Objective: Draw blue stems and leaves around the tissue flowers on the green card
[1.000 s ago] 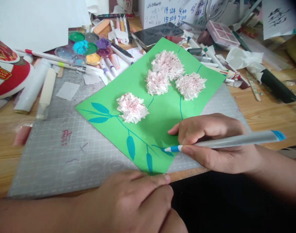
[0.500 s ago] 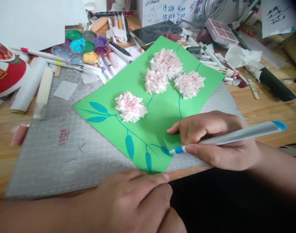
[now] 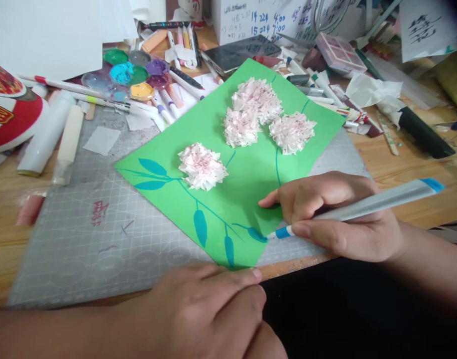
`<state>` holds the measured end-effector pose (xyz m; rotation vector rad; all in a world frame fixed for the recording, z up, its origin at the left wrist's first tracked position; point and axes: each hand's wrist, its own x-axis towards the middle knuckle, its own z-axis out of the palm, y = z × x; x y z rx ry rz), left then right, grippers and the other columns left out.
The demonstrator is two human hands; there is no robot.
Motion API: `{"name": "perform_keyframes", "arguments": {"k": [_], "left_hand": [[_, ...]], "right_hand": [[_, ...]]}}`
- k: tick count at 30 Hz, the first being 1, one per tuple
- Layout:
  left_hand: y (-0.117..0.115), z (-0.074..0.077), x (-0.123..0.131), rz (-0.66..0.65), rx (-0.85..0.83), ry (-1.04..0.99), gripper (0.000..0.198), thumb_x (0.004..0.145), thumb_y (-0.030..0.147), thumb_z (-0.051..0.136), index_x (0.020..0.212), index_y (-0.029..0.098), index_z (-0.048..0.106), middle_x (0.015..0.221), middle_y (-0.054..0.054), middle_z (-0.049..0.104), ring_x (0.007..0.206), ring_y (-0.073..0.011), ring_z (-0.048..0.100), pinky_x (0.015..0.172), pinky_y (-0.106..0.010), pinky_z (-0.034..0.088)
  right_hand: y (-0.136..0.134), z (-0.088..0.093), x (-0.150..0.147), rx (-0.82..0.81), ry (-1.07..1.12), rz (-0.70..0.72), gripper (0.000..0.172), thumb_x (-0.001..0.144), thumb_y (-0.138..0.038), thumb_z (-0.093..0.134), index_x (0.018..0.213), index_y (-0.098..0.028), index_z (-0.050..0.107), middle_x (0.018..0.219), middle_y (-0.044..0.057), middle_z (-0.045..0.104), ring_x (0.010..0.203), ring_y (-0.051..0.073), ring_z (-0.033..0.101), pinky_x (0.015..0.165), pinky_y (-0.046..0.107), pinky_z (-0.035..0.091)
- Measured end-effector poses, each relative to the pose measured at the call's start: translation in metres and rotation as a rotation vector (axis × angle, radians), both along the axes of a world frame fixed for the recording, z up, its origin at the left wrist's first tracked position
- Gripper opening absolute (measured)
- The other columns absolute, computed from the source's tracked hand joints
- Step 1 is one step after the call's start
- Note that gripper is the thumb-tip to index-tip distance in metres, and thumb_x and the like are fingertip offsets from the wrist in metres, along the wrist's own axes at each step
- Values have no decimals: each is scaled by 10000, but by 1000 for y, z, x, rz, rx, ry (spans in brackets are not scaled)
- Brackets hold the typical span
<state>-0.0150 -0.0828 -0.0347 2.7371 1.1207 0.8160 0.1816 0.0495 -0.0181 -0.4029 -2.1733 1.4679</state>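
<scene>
A green card (image 3: 247, 174) lies askew on a grey cutting mat (image 3: 101, 234). Several pink-white tissue paper flowers (image 3: 256, 97) are stuck on it, joined by blue drawn stems and leaves (image 3: 200, 224). My right hand (image 3: 337, 214) grips a grey marker with a blue tip (image 3: 366, 204); the tip touches a blue leaf at the card's near right edge. My left hand (image 3: 209, 309) rests with fingers curled at the mat's near edge, its fingertips pressing the card's bottom corner.
A paint palette (image 3: 133, 75), many markers (image 3: 172, 97), glue sticks (image 3: 69, 139), a phone (image 3: 241, 52), crumpled paper (image 3: 374, 92) and a red-white bowl (image 3: 9, 112) crowd the back of the wooden table (image 3: 419, 174). A white box with handwritten numbers (image 3: 266, 20) stands behind.
The marker tip has slid a little right along the leaf to the card's edge, and its far end has risen. My left hand has stayed put.
</scene>
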Motion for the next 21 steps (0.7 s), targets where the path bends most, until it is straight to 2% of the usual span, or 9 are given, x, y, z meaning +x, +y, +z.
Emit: {"name": "perform_keyframes", "arguments": {"k": [8,11,14,17,19,21], "left_hand": [[-4,-4,3,12,-34,19,268,907,362,516,697,202,563,716,-13,672,749,-154,684,788,-278,605],[-4,-6,2,1,-22,-10,239,908,310,516,701,201,566,712,-4,674,732,-144,681,778,-259,599],[-2,-6,1,-34,26,-89,250,914,188,459,687,200,562,685,10,672,683,-131,671,701,-225,591],[1,-4,2,-86,66,-189,362,918,56,350,668,189,575,680,16,684,647,-120,666,639,-208,583],[4,-3,3,-84,79,-256,413,939,27,320,698,162,627,732,6,707,675,-88,670,725,-172,579],[6,-1,4,-58,108,-274,415,977,75,334,725,139,657,789,-11,719,751,-67,677,828,-133,549]], "right_hand": [[-3,1,-3,10,-19,-47,197,808,-69,602,683,-204,531,583,-47,525,550,106,570,851,412,574],[-5,1,-4,20,-26,-60,187,803,-66,603,692,-204,545,600,-38,556,563,110,582,847,395,577],[-6,-1,-3,-26,4,-69,179,788,-60,607,681,-197,561,601,-39,555,558,108,570,850,405,570],[-5,-5,0,-248,151,-224,185,799,-134,637,639,-198,570,542,-52,519,504,104,508,831,427,559],[-4,-7,3,-359,245,-395,222,824,-241,659,622,-208,573,479,-65,484,445,102,457,784,414,555],[-4,-8,8,-349,279,-533,231,854,-311,651,651,-219,590,442,-69,478,401,102,417,700,375,548]]}}
